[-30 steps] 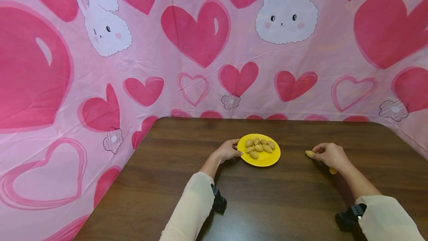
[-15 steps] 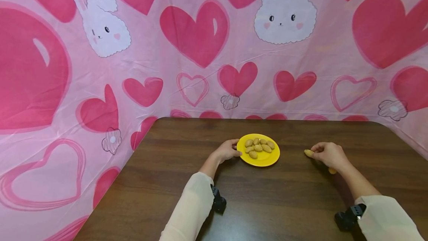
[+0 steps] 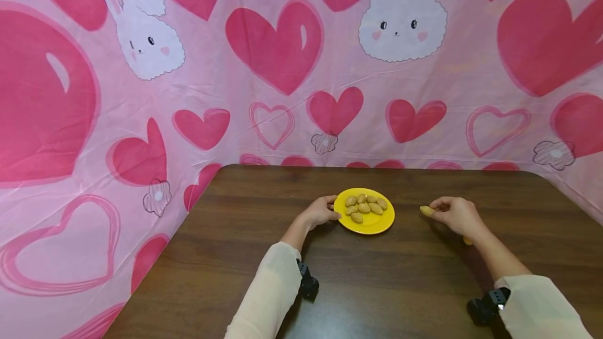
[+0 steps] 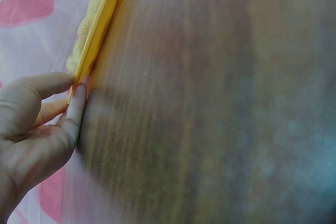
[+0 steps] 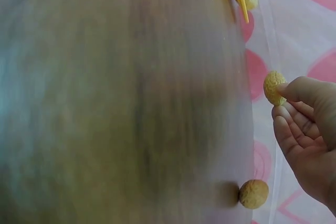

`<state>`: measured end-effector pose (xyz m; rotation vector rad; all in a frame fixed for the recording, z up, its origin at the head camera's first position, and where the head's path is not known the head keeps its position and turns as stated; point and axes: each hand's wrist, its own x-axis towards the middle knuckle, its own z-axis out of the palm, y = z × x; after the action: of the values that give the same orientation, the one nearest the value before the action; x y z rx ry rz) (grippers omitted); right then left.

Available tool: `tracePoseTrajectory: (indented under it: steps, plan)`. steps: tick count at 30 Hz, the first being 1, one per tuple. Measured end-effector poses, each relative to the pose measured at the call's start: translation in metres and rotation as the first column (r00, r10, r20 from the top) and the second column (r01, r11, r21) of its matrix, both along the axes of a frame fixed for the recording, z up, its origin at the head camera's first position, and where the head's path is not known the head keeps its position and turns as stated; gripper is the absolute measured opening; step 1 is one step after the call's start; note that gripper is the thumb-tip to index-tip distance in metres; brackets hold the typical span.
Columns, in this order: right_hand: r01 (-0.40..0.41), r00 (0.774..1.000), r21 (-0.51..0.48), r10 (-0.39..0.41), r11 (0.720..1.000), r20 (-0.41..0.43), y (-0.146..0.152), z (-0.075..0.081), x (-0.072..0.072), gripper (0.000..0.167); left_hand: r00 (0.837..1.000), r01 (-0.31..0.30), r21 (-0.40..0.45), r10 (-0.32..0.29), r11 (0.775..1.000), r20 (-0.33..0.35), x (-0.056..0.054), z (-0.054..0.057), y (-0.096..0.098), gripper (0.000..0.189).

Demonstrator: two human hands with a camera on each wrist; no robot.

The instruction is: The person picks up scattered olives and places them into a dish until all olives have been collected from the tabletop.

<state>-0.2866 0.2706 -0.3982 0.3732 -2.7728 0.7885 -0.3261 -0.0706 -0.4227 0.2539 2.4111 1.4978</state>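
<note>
My left hand (image 3: 319, 212) pinches the near-left rim of a yellow plate (image 3: 383, 224); in the left wrist view, fingers (image 4: 52, 83) and thumb lie on opposite sides of the rim. Several tan, oval, walnut-like nuts (image 3: 375, 208) lie in the plate. To the right of the plate, my right hand (image 3: 459, 216) holds one wrinkled tan nut (image 5: 274, 87) between thumb and fingertips, over the table. Another rounder, browner nut (image 5: 253, 194) sits on the table below that hand, mostly hidden behind the wrist in the head view.
The brown wooden table (image 3: 377, 286) has a rounded far edge. Behind and to the left hangs a pink cloth (image 3: 278, 77) with hearts and rabbits. Small black cameras are strapped to both wrists, below cream sleeves (image 3: 264, 292).
My right hand has moved a little left and slightly up in the view, toward the plate, with the nut in its fingertips. The left hand and the plate stay in place.
</note>
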Motion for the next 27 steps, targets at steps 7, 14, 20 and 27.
tracePoseTrajectory:
  steps: [7, 14, 20, 27]
  plan:
    - [-0.009, 0.999, -0.029, 0.010, 1.000, 0.031, -0.010, 0.002, -0.001, 0.016, 1.000, 0.011, 0.003, -0.011, 1.000, 0.006, 0.002, 0.003, -0.001, 0.062]
    - [-0.028, 0.999, -0.048, 0.029, 0.998, 0.038, -0.018, 0.003, -0.003, 0.016, 1.000, -0.006, 0.010, 0.006, 1.000, 0.014, 0.000, 0.001, 0.001, 0.063]
    - [-0.045, 0.998, -0.058, 0.047, 0.997, 0.038, -0.027, 0.005, -0.004, 0.017, 1.000, -0.009, -0.006, 0.009, 1.000, 0.003, -0.001, -0.001, 0.002, 0.062]
    - [-0.061, 0.995, -0.077, 0.066, 0.995, 0.074, -0.043, 0.006, -0.006, 0.017, 1.000, -0.004, 0.004, 0.004, 1.000, 0.007, 0.000, 0.001, 0.001, 0.063]
